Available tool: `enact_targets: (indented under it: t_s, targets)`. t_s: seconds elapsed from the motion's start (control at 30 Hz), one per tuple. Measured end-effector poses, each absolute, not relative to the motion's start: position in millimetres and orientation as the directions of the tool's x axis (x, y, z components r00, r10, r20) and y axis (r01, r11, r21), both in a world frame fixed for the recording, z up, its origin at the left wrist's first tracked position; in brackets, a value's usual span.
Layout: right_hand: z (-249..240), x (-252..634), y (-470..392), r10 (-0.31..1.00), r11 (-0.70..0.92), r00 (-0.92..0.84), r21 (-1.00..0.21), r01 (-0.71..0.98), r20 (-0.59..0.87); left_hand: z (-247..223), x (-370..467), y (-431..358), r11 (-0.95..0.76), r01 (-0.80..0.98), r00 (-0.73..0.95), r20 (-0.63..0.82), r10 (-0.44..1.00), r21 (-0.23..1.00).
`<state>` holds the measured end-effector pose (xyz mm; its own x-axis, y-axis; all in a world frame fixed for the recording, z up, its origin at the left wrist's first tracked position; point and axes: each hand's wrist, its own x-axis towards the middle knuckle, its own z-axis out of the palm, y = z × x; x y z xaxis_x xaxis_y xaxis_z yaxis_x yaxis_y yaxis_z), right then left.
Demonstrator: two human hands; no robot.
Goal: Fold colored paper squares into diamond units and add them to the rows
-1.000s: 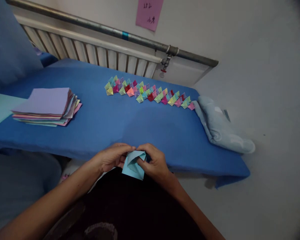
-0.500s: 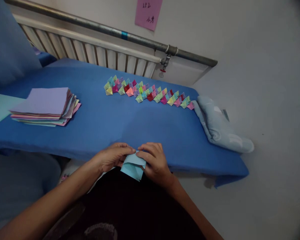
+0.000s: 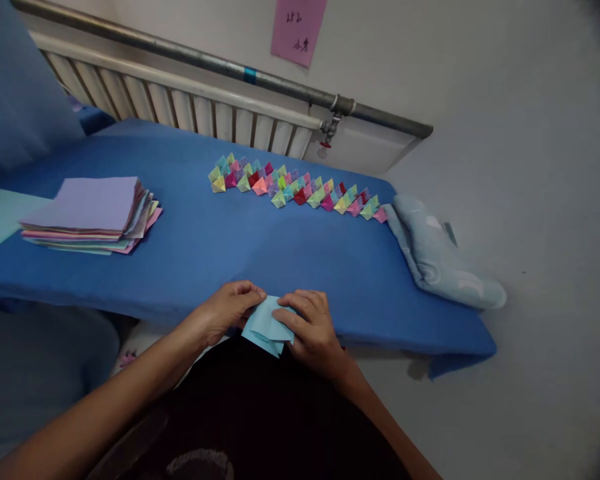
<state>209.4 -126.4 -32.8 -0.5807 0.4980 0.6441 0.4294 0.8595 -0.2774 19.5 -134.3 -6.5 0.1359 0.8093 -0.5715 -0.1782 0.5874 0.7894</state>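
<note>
A light blue folded paper (image 3: 267, 327) is held between the person's two hands, in front of the dark top (image 3: 260, 413) and close to the near edge of the blue cloth (image 3: 205, 257); it has several layers, with loose flaps and corners showing at its lower side. The left hand (image 3: 233, 308) is nearly closed, grasping the paper's upper left corner between thumb and forefinger, the other fingers curled in. The right hand (image 3: 313, 327) is partly closed and grasps the right side, one fingertip resting on the paper's upper face and the other fingers bent; what lies beneath the paper is hidden. Beyond the hands, on the cloth, small folded paper pieces (image 3: 314, 197) in yellow, green, pink, red, purple and blue sit close together in a long slanting band. Its right end meets a folded grey-blue blanket (image 3: 440, 260). Well to the left lies an uneven stack of coloured paper (image 3: 87, 205) with a purple sheet on top, just beside a pale green sheet (image 3: 5, 217). Behind the cloth stand a white radiator (image 3: 183, 110) and a metal pipe (image 3: 200, 61), with a pink note (image 3: 297, 30) bearing dark handwriting on the wall above
</note>
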Motion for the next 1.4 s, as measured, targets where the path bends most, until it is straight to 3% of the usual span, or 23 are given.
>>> enact_targets:
  t_s: [0.1,0.33,0.63,0.9,1.1,1.4]
  targets:
    - [-34.8,209.3,-125.6,0.53,0.844,-0.543,-0.345,0.41,0.652,-1.4,20.5,-134.0,0.585,-0.182,0.133,-0.57,0.811,0.79]
    - [-40.6,206.6,-125.1,0.734,0.68,-0.318,-0.655,0.331,0.6,8.2,21.6,-136.7,0.608,-0.222,0.204,-0.573,0.794,0.763]
    - [-50.8,200.1,-129.1,0.943,0.327,-0.138,-0.92,0.215,0.302,-2.1,25.1,-138.0,0.562,-0.172,0.194,-0.532,0.825,0.809]
    - [-51.4,200.7,-126.5,0.856,0.513,-0.221,-0.82,0.255,0.467,-14.5,32.2,-136.4,0.557,-0.125,0.136,-0.542,0.829,0.821]
    - [-53.0,202.0,-126.4,0.861,0.509,-0.211,-0.796,0.328,0.464,-14.8,35.2,-135.3,0.539,-0.096,0.117,-0.529,0.841,0.837]
    - [-46.1,205.3,-125.5,0.652,0.757,-0.433,-0.5,0.42,0.623,-18.8,34.9,-134.4,0.57,-0.15,0.078,-0.565,0.822,0.808]
